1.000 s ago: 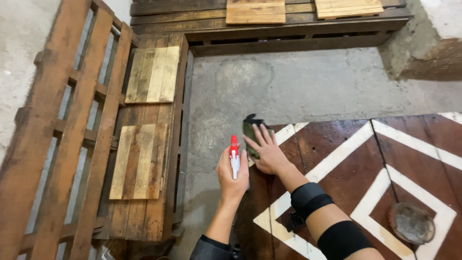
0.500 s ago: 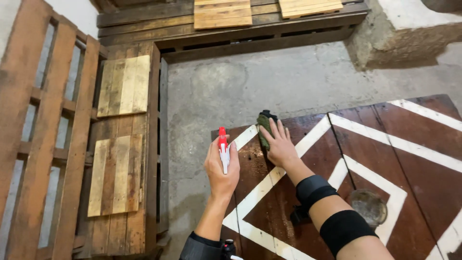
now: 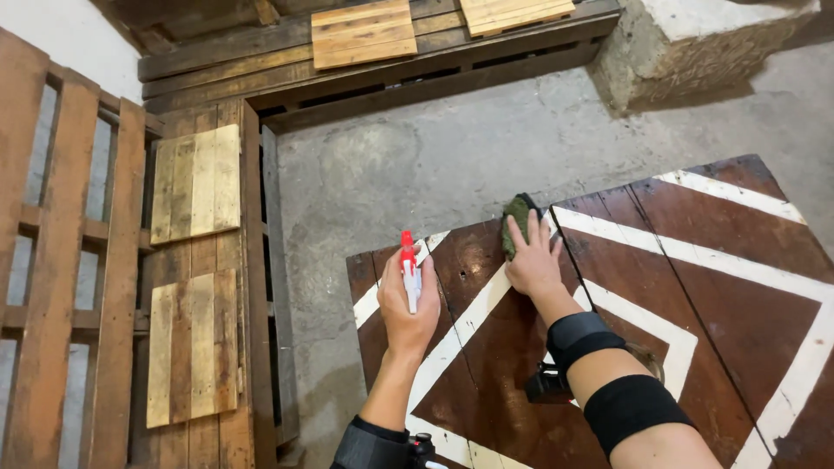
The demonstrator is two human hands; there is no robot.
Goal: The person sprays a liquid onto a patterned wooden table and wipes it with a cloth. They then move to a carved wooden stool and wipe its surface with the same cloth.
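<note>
the left hand [image 3: 408, 304] is gripping a red-capped spray bottle [image 3: 408, 271] while the right hand [image 3: 532, 260] is pressing flat on a green cloth [image 3: 515, 224] near the brown desk [image 3: 721, 287] edge, risking the cloth slipping off.

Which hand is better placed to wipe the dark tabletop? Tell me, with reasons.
Likely the right hand: it already presses the green cloth flat on the brown tabletop. The left hand is closed around a spray bottle.
</note>
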